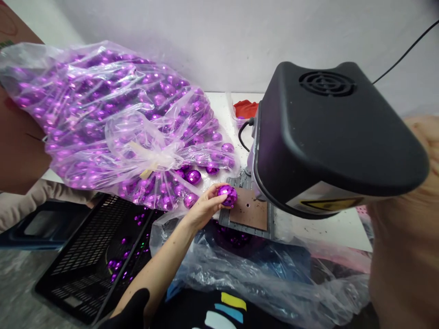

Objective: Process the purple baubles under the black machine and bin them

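My left hand (205, 206) is closed on a shiny purple ball (228, 194), holding it at the left edge of a brown plate (250, 211) on a grey metal base under a black machine head (329, 132). A big clear bag of several purple balls (113, 123) lies just left of the hand, on the white table (343, 226). My right hand cannot be made out; only a blurred stretch of bare arm (404, 237) fills the right edge, close to the camera.
A black plastic crate (89, 260) with a few purple balls stands at lower left. Crumpled clear plastic (260, 274) holding more balls lies in front of me. A red object (245, 108) sits at the table's back. A cardboard box (17, 137) rises at the left.
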Motion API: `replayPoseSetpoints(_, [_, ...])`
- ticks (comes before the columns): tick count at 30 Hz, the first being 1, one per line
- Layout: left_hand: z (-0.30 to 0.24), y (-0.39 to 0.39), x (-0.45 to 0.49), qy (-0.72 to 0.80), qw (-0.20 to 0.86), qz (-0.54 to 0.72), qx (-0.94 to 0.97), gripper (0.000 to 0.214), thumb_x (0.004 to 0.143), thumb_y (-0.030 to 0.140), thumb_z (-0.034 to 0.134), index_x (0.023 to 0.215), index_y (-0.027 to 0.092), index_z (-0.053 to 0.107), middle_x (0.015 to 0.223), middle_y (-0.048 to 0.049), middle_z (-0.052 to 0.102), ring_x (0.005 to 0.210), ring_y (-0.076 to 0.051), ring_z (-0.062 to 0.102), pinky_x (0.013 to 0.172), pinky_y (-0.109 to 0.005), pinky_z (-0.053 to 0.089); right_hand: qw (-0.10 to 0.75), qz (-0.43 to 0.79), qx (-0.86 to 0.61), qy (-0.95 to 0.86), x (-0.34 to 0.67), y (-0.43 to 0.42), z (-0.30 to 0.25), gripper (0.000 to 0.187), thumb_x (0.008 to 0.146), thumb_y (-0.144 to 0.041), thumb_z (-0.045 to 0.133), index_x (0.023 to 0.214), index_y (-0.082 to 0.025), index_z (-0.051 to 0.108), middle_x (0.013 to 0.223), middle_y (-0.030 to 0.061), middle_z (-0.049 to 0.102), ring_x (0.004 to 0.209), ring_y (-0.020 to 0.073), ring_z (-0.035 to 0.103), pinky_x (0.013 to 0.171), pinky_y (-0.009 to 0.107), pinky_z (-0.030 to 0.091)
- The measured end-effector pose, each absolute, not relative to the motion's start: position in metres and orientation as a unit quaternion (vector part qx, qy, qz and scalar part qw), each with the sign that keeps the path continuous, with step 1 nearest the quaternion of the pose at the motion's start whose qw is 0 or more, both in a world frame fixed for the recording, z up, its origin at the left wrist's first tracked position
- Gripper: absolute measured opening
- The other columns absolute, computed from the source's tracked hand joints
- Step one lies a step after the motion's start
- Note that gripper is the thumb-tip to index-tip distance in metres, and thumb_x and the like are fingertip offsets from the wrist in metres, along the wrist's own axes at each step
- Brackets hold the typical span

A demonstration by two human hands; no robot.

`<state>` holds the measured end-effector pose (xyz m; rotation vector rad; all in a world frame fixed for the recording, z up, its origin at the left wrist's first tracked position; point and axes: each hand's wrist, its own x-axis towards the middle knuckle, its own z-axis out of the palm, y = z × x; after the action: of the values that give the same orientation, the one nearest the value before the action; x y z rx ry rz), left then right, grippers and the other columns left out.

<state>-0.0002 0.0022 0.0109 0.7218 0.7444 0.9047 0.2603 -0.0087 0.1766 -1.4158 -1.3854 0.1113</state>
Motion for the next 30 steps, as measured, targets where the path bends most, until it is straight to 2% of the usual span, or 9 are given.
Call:
replayPoseSetpoints(3, [0.013, 0.003, 0.005, 0.363, 0.766, 0.403, 0.346, 0.046, 0.076, 0.037, 0.083, 0.115, 0.02, 0.065, 0.106, -0.0047, 0.069, 0.09, -0.017, 0.066, 0.083, -0.033, 0.054, 0.569, 0.055, -0.595, -0.565, 0.261, -0.006, 0.175, 0.025, 0.089, -0.035, 0.061, 0.079, -0.012, 0.062, 0.064, -0.0018, 0.041, 0.057, -0.0035, 0.038, 0.045, 0.012, 0.026])
replayPoseSetpoints(6, [0.009, -0.001, 0.015, 0.388, 0.72, 0.389, 0.425, 0.052, 0.08, 0.047, 0.078, 0.121, 0.018, 0.064, 0.114, -0.0081, 0.068, 0.104, -0.023, 0.065, 0.095, -0.039, 0.051, 0.584, 0.054, -0.574, -0.571, 0.259, -0.004, 0.173, 0.022, 0.088, -0.031, 0.061, 0.079, -0.011, 0.062, 0.064, -0.0015, 0.039, 0.059, -0.0037, 0.037, 0.047, 0.011, 0.026])
replayPoseSetpoints(10, [-0.005, -0.011, 0.029, 0.43, 0.573, 0.395, 0.576, 0.048, 0.089, 0.047, 0.069, 0.127, 0.019, 0.061, 0.124, -0.0092, 0.067, 0.117, -0.027, 0.06, 0.107, -0.043, 0.043, 0.6, 0.053, -0.562, -0.567, 0.257, -0.003, 0.174, 0.03, 0.09, -0.036, 0.058, 0.075, -0.009, 0.059, 0.064, -0.0009, 0.037, 0.059, -0.0044, 0.034, 0.049, 0.009, 0.024])
replayPoseSetpoints(14, [-0.016, -0.015, 0.039, 0.459, 0.403, 0.361, 0.704, 0.042, 0.092, 0.04, 0.065, 0.129, 0.021, 0.06, 0.126, -0.0092, 0.067, 0.114, -0.029, 0.059, 0.109, -0.049, 0.039, 0.602, 0.068, -0.562, -0.564, 0.256, -0.002, 0.175, 0.039, 0.091, -0.044, 0.057, 0.074, -0.009, 0.058, 0.061, -0.0013, 0.031, 0.058, -0.0045, 0.029, 0.049, 0.009, 0.021])
replayPoseSetpoints(16, [-0.021, -0.014, 0.043, 0.442, 0.364, 0.366, 0.733, 0.04, 0.094, 0.037, 0.064, 0.129, 0.021, 0.059, 0.129, -0.01, 0.066, 0.115, -0.029, 0.059, 0.109, -0.05, 0.04, 0.603, 0.069, -0.557, -0.567, 0.256, -0.003, 0.176, 0.041, 0.091, -0.045, 0.057, 0.071, -0.009, 0.056, 0.061, -0.0013, 0.029, 0.057, -0.0043, 0.028, 0.048, 0.01, 0.02])
replayPoseSetpoints(21, [-0.029, -0.011, 0.05, 0.381, 0.317, 0.388, 0.777, 0.04, 0.094, 0.03, 0.062, 0.132, 0.019, 0.054, 0.133, -0.0133, 0.062, 0.125, -0.029, 0.056, 0.112, -0.05, 0.04, 0.591, 0.059, -0.559, -0.579, 0.256, -0.005, 0.176, 0.033, 0.092, -0.036, 0.056, 0.073, -0.009, 0.056, 0.061, -0.0012, 0.031, 0.058, -0.0045, 0.03, 0.049, 0.009, 0.021])
replayPoseSetpoints(25, [-0.028, -0.013, 0.051, 0.341, 0.333, 0.361, 0.801, 0.04, 0.092, 0.025, 0.062, 0.131, 0.019, 0.055, 0.136, -0.0143, 0.06, 0.127, -0.03, 0.055, 0.109, -0.048, 0.043, 0.58, 0.049, -0.57, -0.58, 0.257, -0.006, 0.175, 0.029, 0.09, -0.034, 0.06, 0.074, -0.01, 0.057, 0.064, -0.0006, 0.038, 0.06, -0.0037, 0.036, 0.051, 0.009, 0.025])
replayPoseSetpoints(30, [-0.021, -0.012, 0.05, 0.361, 0.413, 0.342, 0.763, 0.05, 0.089, 0.038, 0.067, 0.135, 0.023, 0.054, 0.132, -0.0118, 0.06, 0.125, -0.032, 0.054, 0.112, -0.047, 0.039, 0.589, 0.064, -0.573, -0.566, 0.261, -0.005, 0.174, 0.029, 0.088, -0.036, 0.062, 0.075, -0.01, 0.06, 0.064, -0.0005, 0.036, 0.058, -0.0028, 0.034, 0.047, 0.012, 0.024])
